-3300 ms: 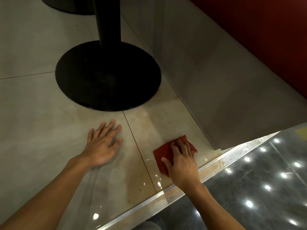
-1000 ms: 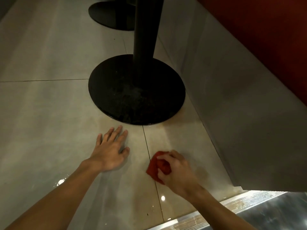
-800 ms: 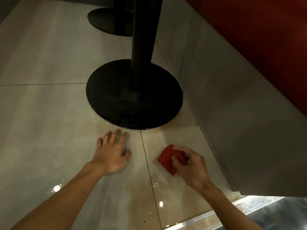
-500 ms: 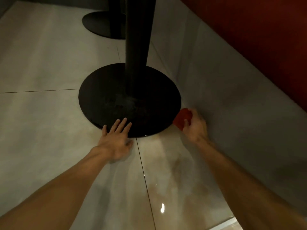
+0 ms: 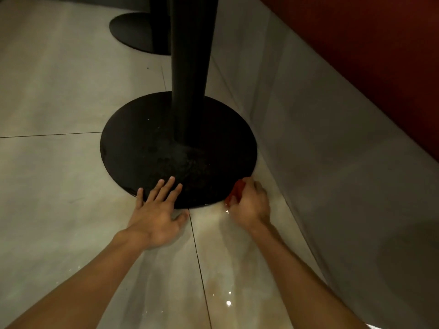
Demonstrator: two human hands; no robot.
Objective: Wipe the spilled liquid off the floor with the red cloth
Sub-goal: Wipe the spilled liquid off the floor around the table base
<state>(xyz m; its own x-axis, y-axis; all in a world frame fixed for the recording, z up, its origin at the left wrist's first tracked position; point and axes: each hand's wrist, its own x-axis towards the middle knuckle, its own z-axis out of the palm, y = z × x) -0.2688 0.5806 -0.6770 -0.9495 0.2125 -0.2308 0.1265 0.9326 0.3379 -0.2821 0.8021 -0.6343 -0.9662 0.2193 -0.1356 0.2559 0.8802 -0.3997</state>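
The right hand (image 5: 249, 204) grips the bunched red cloth (image 5: 237, 191) on the wet floor (image 5: 237, 269), against the edge of the black table base (image 5: 178, 148). The left hand (image 5: 155, 213) lies flat with straight fingers, their tips on that base. No writing is legible.

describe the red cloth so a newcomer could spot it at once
Find the nearer round black table base on the pale floor. At its near right edge the right hand grips a bunched cloth. Nothing else down there is red.
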